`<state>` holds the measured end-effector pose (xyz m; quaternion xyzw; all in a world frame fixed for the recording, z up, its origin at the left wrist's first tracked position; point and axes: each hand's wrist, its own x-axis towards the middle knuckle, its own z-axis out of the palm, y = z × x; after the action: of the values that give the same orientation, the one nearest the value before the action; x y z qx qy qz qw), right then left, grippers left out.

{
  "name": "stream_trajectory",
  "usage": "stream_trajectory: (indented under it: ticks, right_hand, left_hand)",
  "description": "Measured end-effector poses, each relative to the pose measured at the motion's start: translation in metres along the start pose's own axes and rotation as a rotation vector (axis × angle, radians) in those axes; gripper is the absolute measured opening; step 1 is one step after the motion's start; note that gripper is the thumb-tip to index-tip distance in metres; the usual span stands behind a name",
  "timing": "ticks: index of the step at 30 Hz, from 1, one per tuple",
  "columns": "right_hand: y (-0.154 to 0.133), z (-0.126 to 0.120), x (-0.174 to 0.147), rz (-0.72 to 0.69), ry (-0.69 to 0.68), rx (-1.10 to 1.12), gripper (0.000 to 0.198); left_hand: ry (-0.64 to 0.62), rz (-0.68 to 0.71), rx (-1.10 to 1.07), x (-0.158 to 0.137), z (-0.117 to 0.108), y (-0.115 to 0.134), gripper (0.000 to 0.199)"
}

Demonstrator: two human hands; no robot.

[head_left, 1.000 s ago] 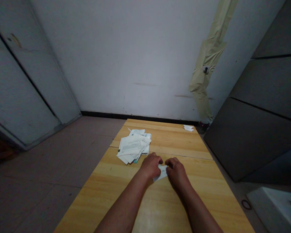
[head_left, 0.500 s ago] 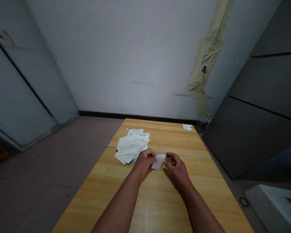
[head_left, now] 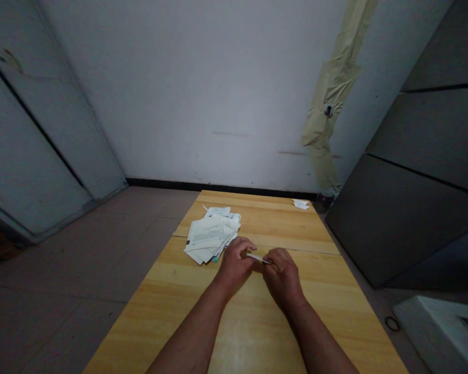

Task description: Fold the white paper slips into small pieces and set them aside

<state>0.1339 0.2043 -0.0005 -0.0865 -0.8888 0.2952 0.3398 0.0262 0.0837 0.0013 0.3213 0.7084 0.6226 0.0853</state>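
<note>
A small white piece of paper [head_left: 259,258] is held between my hands above the middle of the wooden table [head_left: 257,322], seen nearly edge-on as a thin strip. My left hand [head_left: 237,261] is closed on its left end, thumb and fingers pinching. On the right end, my right hand [head_left: 282,270] grips it with curled fingers. Just beyond my left hand lies a loose pile of printed papers [head_left: 210,234], fanned and overlapping, with a bit of teal showing underneath.
At the table's far right corner are small folded white papers [head_left: 300,204]. A white wall [head_left: 218,104] stands behind the table, with tan tape [head_left: 327,114] running down it. To the right are a grey panel [head_left: 421,208] and a pale box [head_left: 440,332] on the floor.
The small paper has turned from showing its face to nearly edge-on. My right hand has closed in on its right end, its fingers more curled. The pile is unchanged.
</note>
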Motion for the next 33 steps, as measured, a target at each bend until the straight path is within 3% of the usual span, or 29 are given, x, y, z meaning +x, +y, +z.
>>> stream_trajectory:
  ticks: [2, 5, 12, 19, 27, 33]
  right_hand:
    - [0.001, 0.001, -0.001, -0.072, -0.047, -0.118, 0.019]
    - [0.002, 0.003, -0.003, -0.107, -0.15, -0.268, 0.023]
    - [0.001, -0.003, -0.004, -0.095, -0.38, -0.329, 0.027]
    - [0.0, -0.015, -0.001, 0.039, -0.471, -0.205, 0.019]
    - [0.004, -0.02, 0.001, 0.178, -0.422, -0.114, 0.018]
    - [0.005, -0.016, 0.002, 0.286, -0.385, -0.175, 0.021]
  left_hand:
    - [-0.034, 0.158, 0.198, 0.0, -0.003, -0.001, 0.018]
    - [-0.152, 0.267, 0.421, -0.002, -0.007, -0.002, 0.021]
    - [-0.33, 0.36, 0.713, -0.012, -0.014, -0.005, 0.023]
    - [-0.323, 0.3, 0.601, -0.018, -0.023, -0.01, 0.024]
    - [-0.239, 0.194, 0.41, -0.018, -0.026, -0.018, 0.016]
    - [-0.223, 0.088, 0.399, -0.011, -0.025, -0.016, 0.015]
